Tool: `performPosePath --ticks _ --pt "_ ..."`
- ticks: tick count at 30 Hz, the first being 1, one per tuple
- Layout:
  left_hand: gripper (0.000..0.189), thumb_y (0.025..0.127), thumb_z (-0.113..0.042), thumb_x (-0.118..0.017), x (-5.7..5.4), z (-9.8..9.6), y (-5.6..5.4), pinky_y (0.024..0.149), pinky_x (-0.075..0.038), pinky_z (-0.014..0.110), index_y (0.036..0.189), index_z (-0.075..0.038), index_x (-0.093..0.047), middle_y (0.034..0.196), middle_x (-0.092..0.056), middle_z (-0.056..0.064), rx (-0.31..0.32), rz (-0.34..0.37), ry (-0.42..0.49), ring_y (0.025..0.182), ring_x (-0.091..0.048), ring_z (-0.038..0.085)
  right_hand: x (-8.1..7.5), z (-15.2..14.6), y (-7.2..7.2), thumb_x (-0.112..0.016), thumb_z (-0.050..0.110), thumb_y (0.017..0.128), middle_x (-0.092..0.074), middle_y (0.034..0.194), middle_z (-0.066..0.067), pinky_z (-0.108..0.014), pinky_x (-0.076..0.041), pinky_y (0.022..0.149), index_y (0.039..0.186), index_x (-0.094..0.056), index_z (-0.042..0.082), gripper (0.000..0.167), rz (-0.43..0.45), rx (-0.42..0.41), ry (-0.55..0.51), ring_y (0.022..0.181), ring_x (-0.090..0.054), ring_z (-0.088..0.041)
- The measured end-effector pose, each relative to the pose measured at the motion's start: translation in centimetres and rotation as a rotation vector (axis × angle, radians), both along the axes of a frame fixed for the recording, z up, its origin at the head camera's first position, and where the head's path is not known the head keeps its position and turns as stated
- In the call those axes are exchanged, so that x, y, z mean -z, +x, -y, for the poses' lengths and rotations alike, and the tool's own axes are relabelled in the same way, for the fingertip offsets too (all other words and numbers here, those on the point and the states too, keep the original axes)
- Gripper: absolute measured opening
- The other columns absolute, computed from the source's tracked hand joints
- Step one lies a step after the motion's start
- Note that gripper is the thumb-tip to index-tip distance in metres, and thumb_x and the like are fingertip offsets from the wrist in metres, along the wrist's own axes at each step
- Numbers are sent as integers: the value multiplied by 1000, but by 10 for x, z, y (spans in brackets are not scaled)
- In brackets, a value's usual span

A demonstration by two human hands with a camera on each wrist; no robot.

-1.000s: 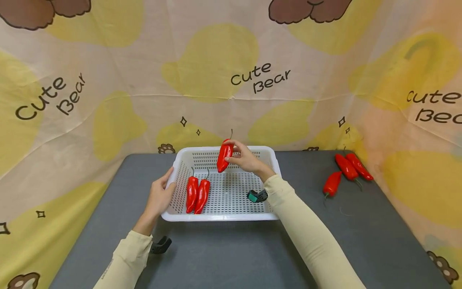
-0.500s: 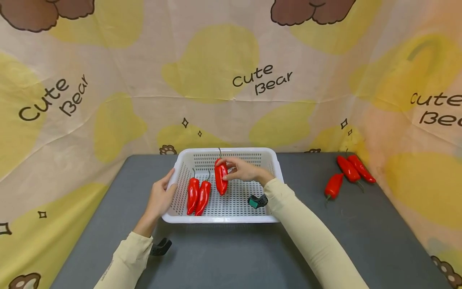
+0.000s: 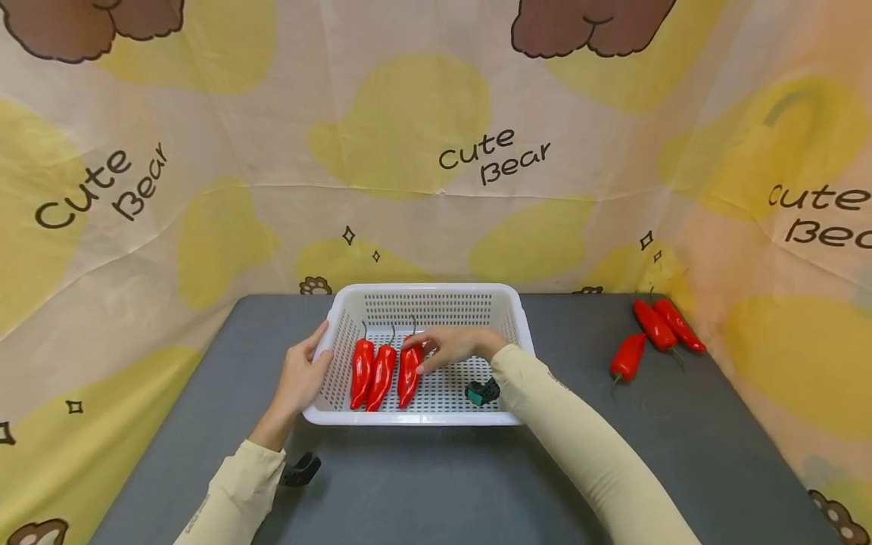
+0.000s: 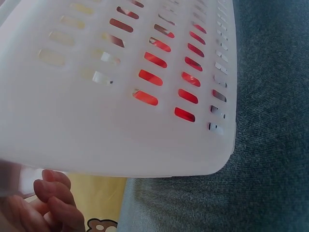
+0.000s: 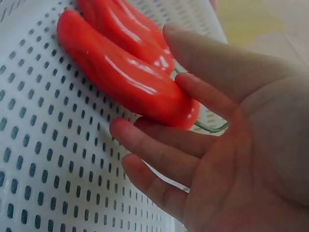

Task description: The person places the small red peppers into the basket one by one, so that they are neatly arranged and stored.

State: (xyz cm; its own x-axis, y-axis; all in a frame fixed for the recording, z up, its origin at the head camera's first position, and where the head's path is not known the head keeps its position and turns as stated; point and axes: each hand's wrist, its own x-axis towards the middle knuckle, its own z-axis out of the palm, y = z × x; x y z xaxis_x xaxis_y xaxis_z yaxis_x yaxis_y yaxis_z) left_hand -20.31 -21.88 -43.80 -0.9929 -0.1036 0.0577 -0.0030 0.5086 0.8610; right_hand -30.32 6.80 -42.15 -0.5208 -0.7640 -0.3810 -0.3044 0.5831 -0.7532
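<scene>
A white perforated plastic basket (image 3: 436,418) stands on the table, with three red peppers on its floor toward the left side. My left hand (image 3: 305,372) grips the basket's left rim; its curled fingers (image 4: 55,198) show by the rim in the left wrist view. My right hand (image 3: 450,346) is over the rightmost pepper (image 3: 409,378), its fingers spread loosely around the stem end. In the right wrist view this pepper (image 5: 125,77) lies on the basket floor, with the thumb apart from the fingers. The left pepper (image 3: 362,375) and middle pepper (image 3: 382,378) lie side by side.
Three more red peppers (image 3: 654,325) lie on the grey table (image 3: 436,484) at the far right. A printed cloth (image 3: 409,151) hangs behind and along both sides. Each wrist wears a black strap device (image 3: 300,471).
My right hand has lowered a pepper from above the basket's back rim onto its floor, beside the other two, and its fingers have loosened. The left hand stays on the rim.
</scene>
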Motion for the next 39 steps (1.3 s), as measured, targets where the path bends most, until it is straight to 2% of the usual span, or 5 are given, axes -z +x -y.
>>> performPosePath --ticks 9,15,24,28,39 --pt "58 100 -12 -47 0 0 1 77 -63 48 157 -14 -37 145 -54 29 -11 -26 -21 102 -71 41 6 3 1 -71 29 92 -60 140 -5 -41 -57 97 154 -45 22 67 60 -8 2 120 -59 -21" --pt "58 100 -11 -47 -1 -1 0 74 -64 45 157 -14 -37 144 -54 29 0 -9 13 99 -73 41 4 2 2 -73 29 90 -60 139 -2 -38 -57 99 153 -46 25 68 84 -12 35 115 -62 -15" --pt "59 99 -11 -46 -1 1 -1 74 -64 46 157 -14 -36 145 -54 28 -4 -24 -11 100 -72 41 4 2 0 -72 31 91 -64 126 -6 -40 -56 99 156 -40 27 72 155 -20 45 106 -66 -23" --pt "59 99 -11 -46 -1 0 -1 77 -64 48 157 -12 -37 145 -54 28 -5 -34 -20 103 -71 41 5 2 0 -72 33 91 -63 122 -7 -41 -56 97 156 -39 28 73 153 -21 51 104 -66 -26" --pt "59 100 -12 -45 -2 -1 1 75 -63 48 158 -15 -35 147 -52 27 3 -20 -6 102 -71 44 5 3 0 -72 32 90 -58 133 -6 -37 -57 96 156 -39 31 74 170 -13 43 106 -65 -23"
